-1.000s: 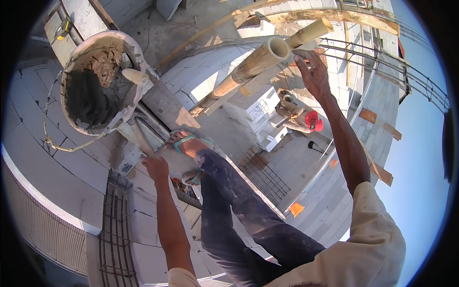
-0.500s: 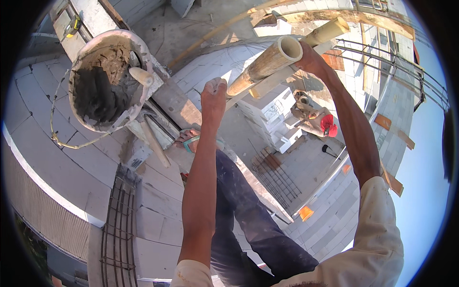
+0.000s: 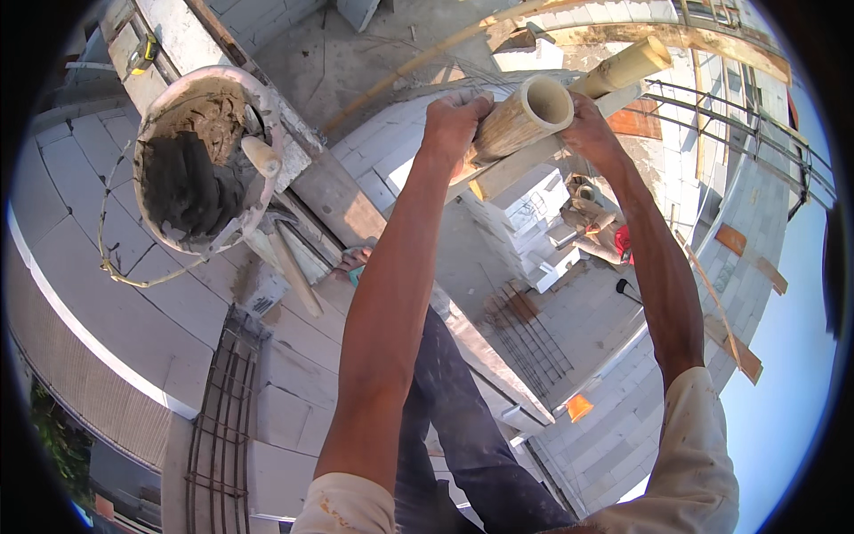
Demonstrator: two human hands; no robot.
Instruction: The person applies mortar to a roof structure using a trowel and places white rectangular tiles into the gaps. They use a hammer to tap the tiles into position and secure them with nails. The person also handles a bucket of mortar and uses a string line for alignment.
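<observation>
A thick, hollow bamboo pole [image 3: 516,122] stands with its cut upper end toward me. My left hand [image 3: 454,125] is at its left side, with curled fingers closed against the bamboo. On the opposite side, my right hand [image 3: 589,129] grips the pole just below the rim; its fingertips are partly hidden behind it. Whether anything thin is also between the fingers cannot be made out. Behind the right hand a second bamboo pole [image 3: 623,68] juts out to the right, beside a wooden beam [image 3: 534,156].
A bucket of wet mortar [image 3: 149,191] with a wooden-handled tool [image 3: 261,156] stands left. A tape measure [image 3: 142,55] lies beyond it. Steel rebar [image 3: 218,418] runs along the block wall [image 3: 107,294]. Far below, a person [image 3: 596,240] works beside white blocks [image 3: 534,214].
My left hand has moved up and right, from beside the pole's lower part to near its top. The right hand has come slightly lower. The view has shifted a little.
</observation>
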